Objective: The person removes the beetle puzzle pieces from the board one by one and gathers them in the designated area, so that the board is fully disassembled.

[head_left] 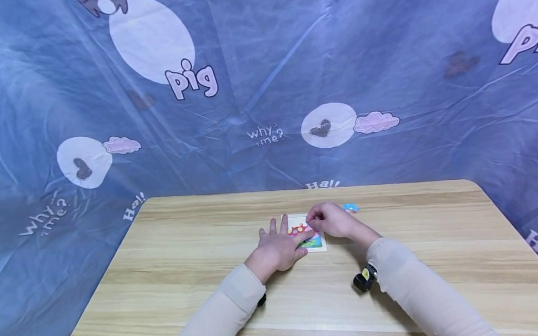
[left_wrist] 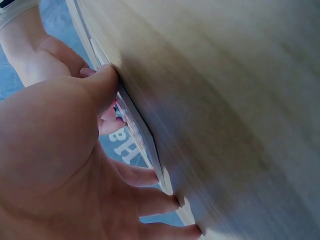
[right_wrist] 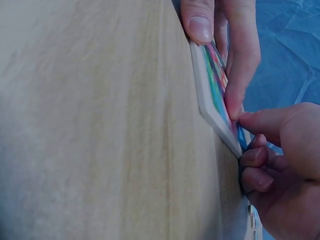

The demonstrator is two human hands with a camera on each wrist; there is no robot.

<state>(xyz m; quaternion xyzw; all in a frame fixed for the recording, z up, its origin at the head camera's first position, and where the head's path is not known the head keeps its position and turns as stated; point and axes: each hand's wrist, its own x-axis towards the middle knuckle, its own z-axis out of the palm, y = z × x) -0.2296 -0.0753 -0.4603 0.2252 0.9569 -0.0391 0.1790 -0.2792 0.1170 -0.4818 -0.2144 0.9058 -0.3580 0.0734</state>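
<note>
Left hand (head_left: pixel 277 249) lies flat, fingers straight, pinning the puzzle board (head_left: pixel 314 242) mid-counter (head_left: pixel 172 260). Right hand (head_left: pixel 332 219) pinches a small piece at the board's top edge. Step in hand: seating it; next, likely align and press.

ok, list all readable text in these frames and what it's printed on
"pig": blue backdrop sheet, upper left beside a white oval; again at the right edge, cut off.
"why me?": same sheet, centre; again at left and, cut off, at right.
"Ha!!": sheet, just above the table's far edge; again at left and lower right.
Puzzle board under the left hand: no text readable.
Wrist views: only blurred sheet lettering.
</note>
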